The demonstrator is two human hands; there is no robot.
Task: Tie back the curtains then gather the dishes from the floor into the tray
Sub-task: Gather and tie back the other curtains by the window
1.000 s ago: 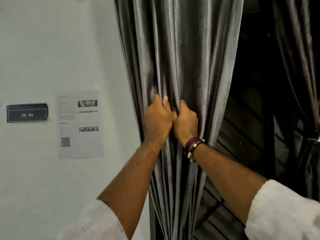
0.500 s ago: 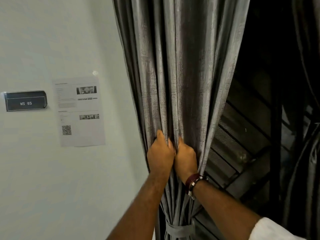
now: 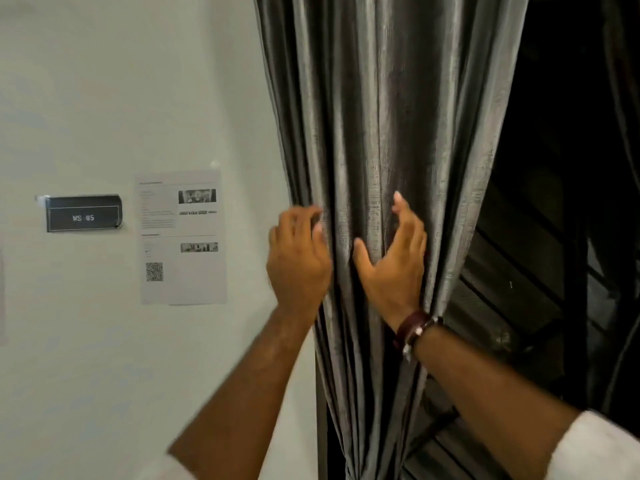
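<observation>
Your left hand (image 3: 298,261) and right hand (image 3: 393,263) lie loose on the shiny grey pleated curtain (image 3: 388,133) — soft, slippery; bunch its folds.

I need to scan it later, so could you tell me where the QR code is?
In the head view, the QR code sits low on the left side of the paper notice, on the wall left of the grey curtain.

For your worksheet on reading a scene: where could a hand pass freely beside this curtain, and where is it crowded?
Free: the bare wall strip between the printed notice and the grey curtain, and the dark gap right of the curtain's edge, before the window slats. Crowded: the folds where the left hand and right hand spread open.
</observation>
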